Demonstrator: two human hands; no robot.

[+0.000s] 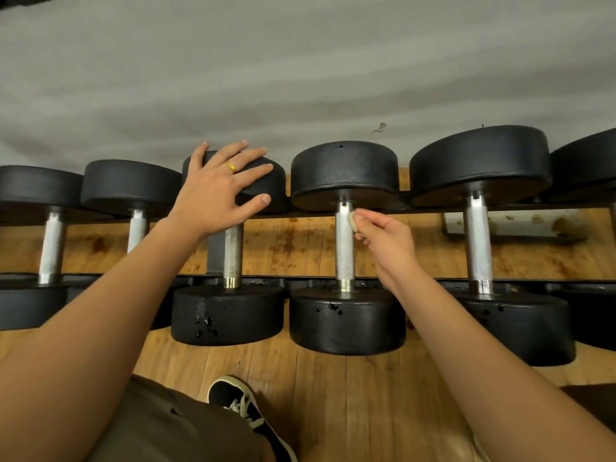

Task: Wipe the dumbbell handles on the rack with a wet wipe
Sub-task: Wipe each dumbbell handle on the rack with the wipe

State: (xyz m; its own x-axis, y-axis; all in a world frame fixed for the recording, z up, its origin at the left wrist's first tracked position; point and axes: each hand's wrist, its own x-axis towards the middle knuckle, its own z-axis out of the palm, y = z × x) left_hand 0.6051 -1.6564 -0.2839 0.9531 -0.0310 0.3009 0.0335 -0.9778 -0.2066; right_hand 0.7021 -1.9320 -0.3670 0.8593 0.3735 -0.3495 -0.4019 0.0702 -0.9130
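- Head view: right hand [383, 241] pinches wipe [352, 221] against handle [344, 248] (upper end).
- Left hand [220, 188] spread flat on next dumbbell [230, 311], w/ gold ring [231, 167].

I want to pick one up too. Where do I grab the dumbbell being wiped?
Probably its silver handle, reached from above. It is thin, rough for grip, and open between the two fat black ends, which look too wide to hold.

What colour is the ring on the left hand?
Gold. The ring on the left hand shows clearly in the head view.
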